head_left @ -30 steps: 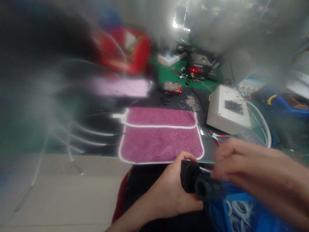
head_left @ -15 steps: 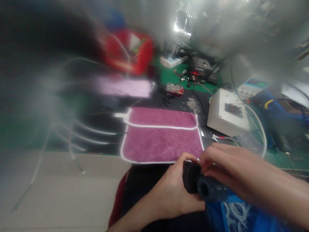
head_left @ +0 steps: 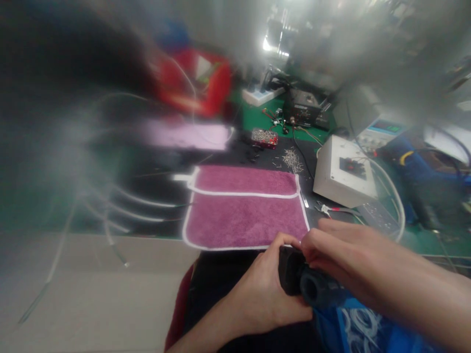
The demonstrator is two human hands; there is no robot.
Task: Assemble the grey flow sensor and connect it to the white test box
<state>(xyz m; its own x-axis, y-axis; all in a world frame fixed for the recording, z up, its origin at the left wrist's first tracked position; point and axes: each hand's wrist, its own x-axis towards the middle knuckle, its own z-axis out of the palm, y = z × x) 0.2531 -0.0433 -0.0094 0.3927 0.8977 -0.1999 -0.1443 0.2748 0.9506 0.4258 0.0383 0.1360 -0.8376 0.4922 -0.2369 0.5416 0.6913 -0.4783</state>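
Your left hand [head_left: 267, 289] grips black part [head_left: 307, 284] from left; right hand [head_left: 331, 255] pinches its top edge, just below purple towel [head_left: 245, 218].

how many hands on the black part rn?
2. Left hand grips the black part from its left; right hand has its fingertips at the part's top edge, from the right. No other hands show, though much of the view is blurred.

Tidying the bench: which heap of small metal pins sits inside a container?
The farther heap, piled in the small red tray behind the magenta towel. The other heap lies loose on the black mat, nearer the white box.
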